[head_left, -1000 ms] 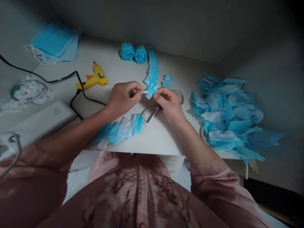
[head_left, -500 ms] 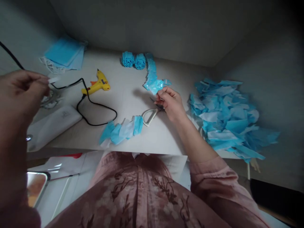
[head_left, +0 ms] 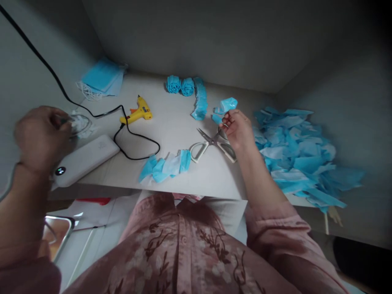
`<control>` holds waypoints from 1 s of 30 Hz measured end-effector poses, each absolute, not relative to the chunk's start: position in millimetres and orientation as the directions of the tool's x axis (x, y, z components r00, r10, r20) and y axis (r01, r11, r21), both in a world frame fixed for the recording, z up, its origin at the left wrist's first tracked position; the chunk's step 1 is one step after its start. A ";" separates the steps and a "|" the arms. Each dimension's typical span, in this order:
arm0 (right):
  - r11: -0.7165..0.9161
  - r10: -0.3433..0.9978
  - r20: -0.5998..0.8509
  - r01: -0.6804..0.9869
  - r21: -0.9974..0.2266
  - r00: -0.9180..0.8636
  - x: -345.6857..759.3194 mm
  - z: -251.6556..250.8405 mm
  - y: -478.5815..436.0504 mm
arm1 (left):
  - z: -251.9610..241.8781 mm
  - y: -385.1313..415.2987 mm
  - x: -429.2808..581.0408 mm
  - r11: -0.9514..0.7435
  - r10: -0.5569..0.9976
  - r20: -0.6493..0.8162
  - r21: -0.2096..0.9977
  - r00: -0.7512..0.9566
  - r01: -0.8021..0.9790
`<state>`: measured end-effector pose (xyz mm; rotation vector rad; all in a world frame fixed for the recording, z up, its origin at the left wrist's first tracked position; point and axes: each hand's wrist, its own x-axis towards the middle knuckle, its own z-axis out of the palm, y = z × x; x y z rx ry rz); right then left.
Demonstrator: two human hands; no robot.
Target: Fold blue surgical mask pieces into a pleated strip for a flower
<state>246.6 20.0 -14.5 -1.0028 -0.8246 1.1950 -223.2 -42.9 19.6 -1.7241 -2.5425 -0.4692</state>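
My right hand (head_left: 240, 130) has its fingers closed in a pinch on a blue fabric piece (head_left: 229, 105), held above the table right of a folded blue strip (head_left: 200, 100). A smaller blue scrap (head_left: 217, 119) shows beside the fingertips. Just below that hand lie open scissors (head_left: 212, 142) with pale handles. Over on the left, my left hand (head_left: 45, 134) is closed next to a tangle of white scraps (head_left: 81, 124). What its fingers hold, if anything, is hidden.
Two rolled blue fabric flowers (head_left: 180, 85) stand at the back. A yellow glue gun (head_left: 137, 112) with a black cord lies near a white power bank (head_left: 87, 160). Blue masks (head_left: 102, 77) are stacked at back left; cut pieces (head_left: 298, 151) heap at right. Overlapping pieces (head_left: 165, 166) lie in front.
My left hand, which held a small white piece, has moved down to the white scraps. My right hand has shifted right, carrying the blue piece away from the folded strip and uncovering the scissors.
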 end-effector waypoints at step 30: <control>0.192 0.972 0.188 0.011 -0.981 -0.139 246.2 32.8 16.5 | 52.9 42.5 3.5 -0.081 0.923 -0.045 0.948 0.383 0.306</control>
